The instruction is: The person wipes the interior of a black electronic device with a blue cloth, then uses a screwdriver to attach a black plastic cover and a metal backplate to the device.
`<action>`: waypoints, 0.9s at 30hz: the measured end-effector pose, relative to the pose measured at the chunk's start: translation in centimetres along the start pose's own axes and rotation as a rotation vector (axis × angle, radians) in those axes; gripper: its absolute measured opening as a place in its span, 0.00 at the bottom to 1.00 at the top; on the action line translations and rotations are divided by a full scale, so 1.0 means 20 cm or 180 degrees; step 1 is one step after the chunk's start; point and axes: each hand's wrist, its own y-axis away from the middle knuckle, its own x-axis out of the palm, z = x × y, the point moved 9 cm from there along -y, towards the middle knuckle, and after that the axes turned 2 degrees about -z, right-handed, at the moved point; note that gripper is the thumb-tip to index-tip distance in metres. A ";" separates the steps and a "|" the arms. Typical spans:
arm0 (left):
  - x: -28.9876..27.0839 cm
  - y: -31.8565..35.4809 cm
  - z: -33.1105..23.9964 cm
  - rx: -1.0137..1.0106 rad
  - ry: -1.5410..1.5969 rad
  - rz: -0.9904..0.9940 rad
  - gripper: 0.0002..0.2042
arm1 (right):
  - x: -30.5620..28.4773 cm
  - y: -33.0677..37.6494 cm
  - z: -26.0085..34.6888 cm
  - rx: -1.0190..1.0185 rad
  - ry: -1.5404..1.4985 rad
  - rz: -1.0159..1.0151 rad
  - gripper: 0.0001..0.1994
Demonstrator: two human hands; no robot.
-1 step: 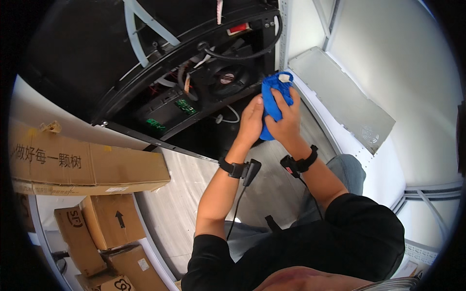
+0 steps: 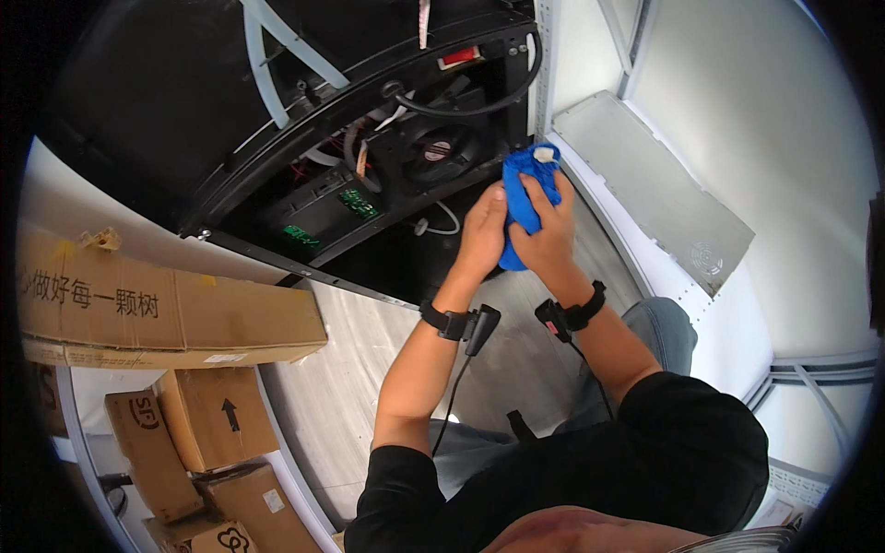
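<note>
Both of my hands meet on a blue cloth (image 2: 524,189) held up in front of an open black machine cabinet (image 2: 230,111). My left hand (image 2: 483,232) grips the cloth's left side. From the right, my right hand (image 2: 550,238) wraps around it. A small white object (image 2: 547,154) pokes out of the cloth's top; what it is I cannot tell. Just left of the cloth, inside the cabinet, sit a round black fan (image 2: 437,149), looping cables and green circuit boards (image 2: 355,199). Each wrist wears a black band with a cable.
A long cardboard box (image 2: 166,309) lies at the left, with several smaller boxes (image 2: 198,424) below it. A grey metal panel (image 2: 645,189) leans against the white wall at the right. Pale wood-pattern floor (image 2: 341,369) shows beneath my arms.
</note>
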 end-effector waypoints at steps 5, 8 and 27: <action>-0.02 0.01 0.00 -0.0102 -0.0820 -0.0120 0.23 | 0.12 0.25 -0.20 0.0343 0.0003 0.0200 0.32; -0.03 0.03 0.01 -0.0023 -0.0812 -0.0040 0.24 | 0.11 0.25 -0.17 0.0370 -0.0128 0.0253 0.32; 0.03 0.27 -0.77 0.2215 -0.3079 -0.0392 0.15 | -0.23 -0.36 0.24 -0.0374 -0.0230 -0.0158 0.29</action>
